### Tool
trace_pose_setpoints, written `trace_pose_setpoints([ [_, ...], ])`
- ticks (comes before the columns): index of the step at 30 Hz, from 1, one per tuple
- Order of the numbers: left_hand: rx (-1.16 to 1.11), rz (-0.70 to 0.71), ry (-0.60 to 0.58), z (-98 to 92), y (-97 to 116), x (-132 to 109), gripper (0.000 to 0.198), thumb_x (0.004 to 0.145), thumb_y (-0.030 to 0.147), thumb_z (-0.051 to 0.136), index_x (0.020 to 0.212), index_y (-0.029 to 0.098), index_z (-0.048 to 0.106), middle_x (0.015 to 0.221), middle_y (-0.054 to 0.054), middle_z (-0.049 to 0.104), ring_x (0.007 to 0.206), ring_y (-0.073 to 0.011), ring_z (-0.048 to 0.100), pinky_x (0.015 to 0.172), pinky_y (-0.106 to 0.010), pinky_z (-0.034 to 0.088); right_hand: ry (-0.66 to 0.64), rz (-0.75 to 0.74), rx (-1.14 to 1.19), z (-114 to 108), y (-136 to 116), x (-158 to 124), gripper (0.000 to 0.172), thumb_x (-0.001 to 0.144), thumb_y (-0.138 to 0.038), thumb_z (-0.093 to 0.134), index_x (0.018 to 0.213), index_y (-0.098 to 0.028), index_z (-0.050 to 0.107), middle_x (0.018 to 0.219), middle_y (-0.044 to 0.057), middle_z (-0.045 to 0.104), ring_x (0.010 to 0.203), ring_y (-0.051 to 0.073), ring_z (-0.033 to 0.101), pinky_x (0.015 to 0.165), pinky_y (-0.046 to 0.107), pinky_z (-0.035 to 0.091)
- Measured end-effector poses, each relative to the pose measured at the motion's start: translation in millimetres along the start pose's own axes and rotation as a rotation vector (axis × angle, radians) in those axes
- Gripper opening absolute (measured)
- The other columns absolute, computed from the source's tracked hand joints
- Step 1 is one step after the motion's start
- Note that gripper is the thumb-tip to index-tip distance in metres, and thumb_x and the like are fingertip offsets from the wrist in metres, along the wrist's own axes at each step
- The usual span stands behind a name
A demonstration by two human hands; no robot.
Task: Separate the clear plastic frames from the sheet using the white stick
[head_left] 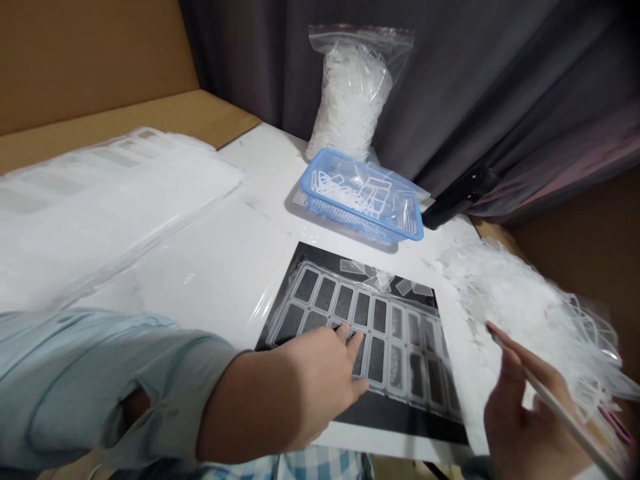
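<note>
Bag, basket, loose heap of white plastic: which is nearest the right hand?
The loose heap, just beyond the right hand; the clear bag and blue basket stand farther off.

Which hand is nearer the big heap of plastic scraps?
Right. The right hand is just in front of that heap; the left hand is farther away, at the clear plastic sheet.

1. We see a dark grey curtain (240,73) hanging in folds across the back.
2. We have a clear zip-lock bag (353,100), packed with whitish pieces, standing in front of it.
3. To our left rises a brown panel (90,53).
4. To our right, a black bar-like object (457,200) slants near pinkish fabric (585,163).
</note>
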State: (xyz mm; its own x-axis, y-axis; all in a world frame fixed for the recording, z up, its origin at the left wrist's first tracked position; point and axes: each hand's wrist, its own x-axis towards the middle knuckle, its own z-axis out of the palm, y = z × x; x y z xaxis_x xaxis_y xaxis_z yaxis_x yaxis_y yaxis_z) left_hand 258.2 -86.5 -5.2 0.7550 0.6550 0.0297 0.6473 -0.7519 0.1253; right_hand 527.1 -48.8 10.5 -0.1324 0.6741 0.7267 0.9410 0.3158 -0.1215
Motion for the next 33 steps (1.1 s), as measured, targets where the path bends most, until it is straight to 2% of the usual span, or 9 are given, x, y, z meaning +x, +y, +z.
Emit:
trace_pose_setpoints([
  [2, 0.005, 0.002, 0.029, 6.0, 0, -1, 0.069, 0.066, 0.045, 0.079, 0.132, 0.031, 0.062, 0.141, -0.021, 0.052, 0.117, -0.0456, 0.059, 0.062, -0.038, 0.043, -0.066, 0.066, 0.101, 1, 0, 1, 0.026, 0.102, -0.030, 0.051, 0.113, -0.016, 0.070, 0.105, 0.010, 0.073, 0.091, 0.026, 0.071, 0.077, 0.033, 0.052],
  [7, 0.050, 0.020, 0.126, 8.0, 4, -1, 0.072, 0.062, 0.049, 0.080, 0.128, 0.026, 0.065, 0.133, -0.022, 0.059, 0.109, -0.0444, 0.061, 0.056, -0.036, 0.038, -0.474, -0.006, 0.528, 13, -4, -12, 0.021, 0.100, -0.029, 0.052, 0.114, -0.025, 0.068, 0.126, 0.004, 0.066, 0.115, 0.022, 0.064, 0.094, 0.030, 0.052],
  [10, 0.087, 0.034, 0.129, -1.2, 4, 4, 0.067, 0.069, 0.055, 0.076, 0.126, 0.022, 0.063, 0.111, -0.017, 0.069, 0.093, -0.0358, 0.064, 0.052, -0.034, 0.032, -0.576, 0.010, 0.610, 20, -3, -20, 0.021, 0.100, -0.027, 0.053, 0.116, -0.028, 0.067, 0.121, 0.001, 0.069, 0.111, 0.018, 0.066, 0.095, 0.024, 0.053],
  [12, 0.087, 0.046, 0.116, -10.1, 0, 11, 0.055, 0.076, 0.055, 0.072, 0.118, 0.022, 0.063, 0.093, -0.010, 0.069, 0.075, -0.0267, 0.061, 0.049, -0.034, 0.030, -0.605, 0.047, 0.642, 23, -1, -23, 0.021, 0.101, -0.027, 0.053, 0.117, -0.029, 0.066, 0.118, 0.000, 0.070, 0.109, 0.016, 0.067, 0.095, 0.022, 0.053],
  [14, 0.067, 0.104, 0.146, -18.0, -5, 20, 0.042, 0.082, 0.054, 0.068, 0.107, 0.021, 0.063, 0.086, -0.005, 0.066, 0.067, -0.0218, 0.055, 0.051, -0.034, 0.033, -0.612, 0.071, 0.662, 24, -1, -24, 0.020, 0.101, -0.028, 0.053, 0.116, -0.029, 0.067, 0.117, -0.001, 0.070, 0.108, 0.015, 0.067, 0.095, 0.021, 0.052],
  [18, 0.004, 0.266, 0.366, -19.3, -18, 33, 0.029, 0.090, 0.045, 0.060, 0.091, 0.016, 0.062, 0.091, -0.005, 0.065, 0.077, -0.0195, 0.054, 0.065, -0.035, 0.041, -0.602, 0.083, 0.694, 25, -3, -23, 0.019, 0.101, -0.029, 0.053, 0.113, -0.028, 0.068, 0.115, 0.000, 0.070, 0.106, 0.014, 0.067, 0.096, 0.020, 0.052],
  [20, -0.007, 0.286, 0.409, -10.9, -22, 37, 0.028, 0.093, 0.042, 0.056, 0.088, 0.015, 0.063, 0.091, -0.005, 0.065, 0.079, -0.0195, 0.055, 0.068, -0.034, 0.042, -0.598, 0.089, 0.699, 26, -5, -22, 0.019, 0.101, -0.028, 0.053, 0.113, -0.028, 0.068, 0.114, 0.000, 0.070, 0.106, 0.014, 0.066, 0.095, 0.020, 0.052],
  [27, -0.089, 0.268, 0.351, 24.8, -32, 41, 0.043, 0.097, 0.039, 0.049, 0.121, 0.005, 0.061, 0.124, -0.014, 0.066, 0.111, -0.0257, 0.060, 0.093, -0.036, 0.046, -0.630, 0.066, 0.726, 30, -2, -18, 0.017, 0.101, -0.027, 0.052, 0.111, -0.027, 0.067, 0.112, 0.002, 0.070, 0.105, 0.016, 0.066, 0.094, 0.025, 0.052],
  [33, -0.218, 0.263, 0.346, 25.2, -35, 42, 0.037, 0.095, 0.036, 0.053, 0.120, 0.010, 0.061, 0.123, -0.014, 0.066, 0.112, -0.0261, 0.060, 0.096, -0.038, 0.046, -0.656, -0.078, 0.608, 29, -8, -13, 0.017, 0.103, -0.026, 0.049, 0.112, -0.026, 0.064, 0.119, 0.003, 0.067, 0.111, 0.018, 0.063, 0.093, 0.027, 0.053],
])
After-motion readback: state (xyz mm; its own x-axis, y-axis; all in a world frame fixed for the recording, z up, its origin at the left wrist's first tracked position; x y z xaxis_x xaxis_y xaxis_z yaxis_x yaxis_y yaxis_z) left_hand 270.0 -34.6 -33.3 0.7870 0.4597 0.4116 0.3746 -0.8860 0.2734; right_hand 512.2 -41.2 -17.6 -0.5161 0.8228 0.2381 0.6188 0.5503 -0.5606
